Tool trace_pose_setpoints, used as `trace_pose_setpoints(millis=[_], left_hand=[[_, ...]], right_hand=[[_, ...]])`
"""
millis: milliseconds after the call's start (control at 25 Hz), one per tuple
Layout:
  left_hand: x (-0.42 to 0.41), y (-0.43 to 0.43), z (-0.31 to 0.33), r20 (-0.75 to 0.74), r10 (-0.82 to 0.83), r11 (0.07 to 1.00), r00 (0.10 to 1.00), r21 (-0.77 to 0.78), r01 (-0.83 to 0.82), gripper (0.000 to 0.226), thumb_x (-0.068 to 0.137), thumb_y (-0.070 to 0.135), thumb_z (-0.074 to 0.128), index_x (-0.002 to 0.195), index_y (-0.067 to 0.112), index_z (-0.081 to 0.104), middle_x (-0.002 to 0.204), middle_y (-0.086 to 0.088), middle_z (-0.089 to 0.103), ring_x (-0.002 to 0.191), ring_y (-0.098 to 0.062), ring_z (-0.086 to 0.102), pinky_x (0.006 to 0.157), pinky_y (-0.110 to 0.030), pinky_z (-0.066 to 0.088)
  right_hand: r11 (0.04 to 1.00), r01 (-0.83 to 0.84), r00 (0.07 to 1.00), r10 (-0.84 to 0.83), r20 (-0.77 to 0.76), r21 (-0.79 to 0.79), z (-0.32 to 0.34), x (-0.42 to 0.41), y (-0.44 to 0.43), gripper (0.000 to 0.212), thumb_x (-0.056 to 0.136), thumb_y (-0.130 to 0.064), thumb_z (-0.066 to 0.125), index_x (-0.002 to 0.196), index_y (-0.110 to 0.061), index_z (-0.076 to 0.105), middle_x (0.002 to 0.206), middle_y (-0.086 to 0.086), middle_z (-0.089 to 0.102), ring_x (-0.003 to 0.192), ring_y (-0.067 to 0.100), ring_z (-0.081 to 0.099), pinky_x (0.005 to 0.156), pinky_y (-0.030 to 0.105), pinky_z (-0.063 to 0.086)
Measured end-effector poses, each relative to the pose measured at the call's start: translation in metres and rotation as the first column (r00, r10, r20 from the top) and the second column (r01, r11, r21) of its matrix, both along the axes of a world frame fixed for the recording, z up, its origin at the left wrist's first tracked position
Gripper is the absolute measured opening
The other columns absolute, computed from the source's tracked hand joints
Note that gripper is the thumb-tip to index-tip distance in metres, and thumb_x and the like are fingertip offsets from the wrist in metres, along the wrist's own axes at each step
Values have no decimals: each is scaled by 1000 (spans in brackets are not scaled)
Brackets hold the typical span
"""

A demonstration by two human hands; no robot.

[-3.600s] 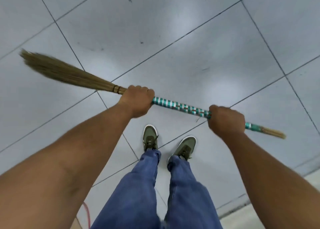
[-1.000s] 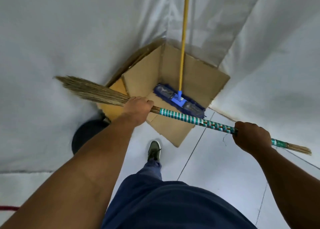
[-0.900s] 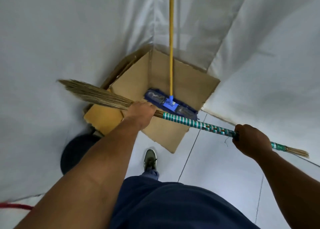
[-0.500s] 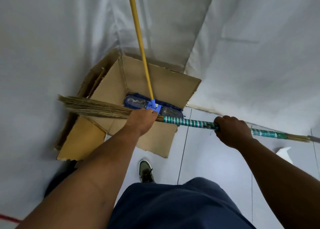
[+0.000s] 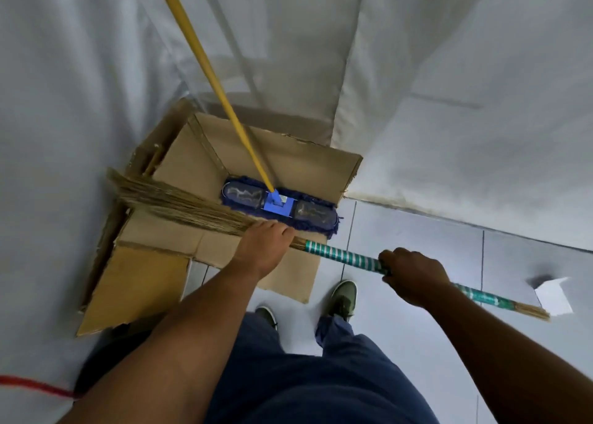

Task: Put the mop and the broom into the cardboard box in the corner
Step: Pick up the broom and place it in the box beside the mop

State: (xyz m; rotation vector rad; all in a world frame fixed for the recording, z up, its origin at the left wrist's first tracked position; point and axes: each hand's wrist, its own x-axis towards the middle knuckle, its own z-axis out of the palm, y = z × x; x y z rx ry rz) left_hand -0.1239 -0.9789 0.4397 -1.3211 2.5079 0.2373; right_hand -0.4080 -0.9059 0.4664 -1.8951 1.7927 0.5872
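Note:
An open cardboard box [image 5: 199, 166] stands in the corner between white sheeted walls. The mop [image 5: 279, 205] is inside it: its blue head lies on the box floor and its yellow handle leans up to the upper left. I hold the broom [image 5: 346, 256] level above the box's front edge. My left hand [image 5: 263, 247] grips it where the straw bristles meet the green-and-white striped handle. My right hand [image 5: 414, 276] grips the handle further right. The bristles reach left over the box's left side.
The box flaps [image 5: 134, 288] fold out over the floor at front and left. A white scrap of paper [image 5: 553, 295] lies on the grey tiles at right. A red cable [image 5: 35, 386] crosses the lower left. My shoes [image 5: 343, 298] stand just before the box.
I have stepped closer to the box and both feet are now in view. The broom has come lower and nearer the box opening, bristles over its left edge.

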Motion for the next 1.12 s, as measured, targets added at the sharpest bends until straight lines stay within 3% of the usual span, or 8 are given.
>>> trace_pose_setpoints(millis=[120, 280, 400, 560, 720, 840, 920, 1120], left_hand=[[-22, -11, -25, 56, 110, 994, 992, 16, -111, 44, 94, 18, 48, 137, 16, 41, 139, -10, 51, 133, -33, 41, 112, -54, 26], [-32, -25, -64, 164, 174, 977, 971, 91, -191, 61, 89, 12, 51, 145, 15, 28, 149, -10, 36, 143, -33, 25, 115, -59, 14], [-37, -72, -144, 138, 116, 993, 984, 13, -119, 50, 84, 14, 56, 133, 14, 47, 135, -10, 54, 129, -33, 45, 108, -57, 29], [-35, -130, -287, 126, -14, 999, 992, -41, 19, 30, 69, 13, 65, 98, 17, 69, 92, -5, 71, 89, -29, 65, 81, -42, 51], [-25, -139, -440, 123, 5, 1000, 992, -15, -3, 32, 73, 17, 51, 99, 20, 70, 93, -3, 72, 90, -28, 67, 79, -37, 50], [-11, -127, -518, 221, -7, 988, 975, 153, -28, 42, 85, 14, 52, 126, 19, 55, 122, -7, 64, 112, -31, 59, 89, -41, 44], [1, -124, -556, 250, -14, 984, 968, 175, -31, 44, 88, 13, 49, 132, 18, 50, 127, -8, 61, 115, -32, 56, 90, -42, 45], [16, -120, -618, 233, 11, 992, 972, 121, -40, 31, 73, 13, 63, 103, 16, 68, 95, -9, 70, 86, -34, 66, 68, -41, 54]], right_hand=[[999, -53, 999, 53, -6, 10, -24, -21, -18, 29, 91, -37, 56, 116, -23, 49, 109, 4, 58, 90, 31, 65, 63, 35, 43], [997, -29, 1000, 30, -1, 77, -74, -36, -30, 27, 94, -28, 50, 120, -20, 47, 112, 5, 55, 85, 32, 67, 60, 34, 41], [996, -18, 1000, 20, -17, 82, -156, -46, -54, 29, 95, -26, 47, 123, -23, 45, 112, 2, 53, 87, 28, 67, 57, 34, 39], [998, 16, 1000, -16, -15, 58, -287, -44, -84, 26, 94, -37, 47, 118, -28, 47, 109, -3, 53, 91, 22, 65, 54, 31, 38], [997, -1, 1000, 1, -6, 73, -433, -40, -103, 28, 92, -39, 49, 118, -27, 46, 108, 0, 52, 95, 25, 62, 55, 33, 39], [996, -39, 998, 43, -45, 76, -516, -32, -110, 29, 92, -38, 50, 119, -27, 48, 108, 1, 53, 95, 26, 61, 56, 33, 39], [991, -53, 998, 57, -36, 122, -561, -20, -111, 28, 93, -37, 51, 118, -26, 48, 106, 2, 52, 95, 27, 59, 56, 34, 40], [988, 2, 1000, 0, -10, 153, -631, -3, -116, 33, 88, -31, 59, 118, -19, 54, 102, 9, 51, 93, 35, 59, 61, 39, 48]])
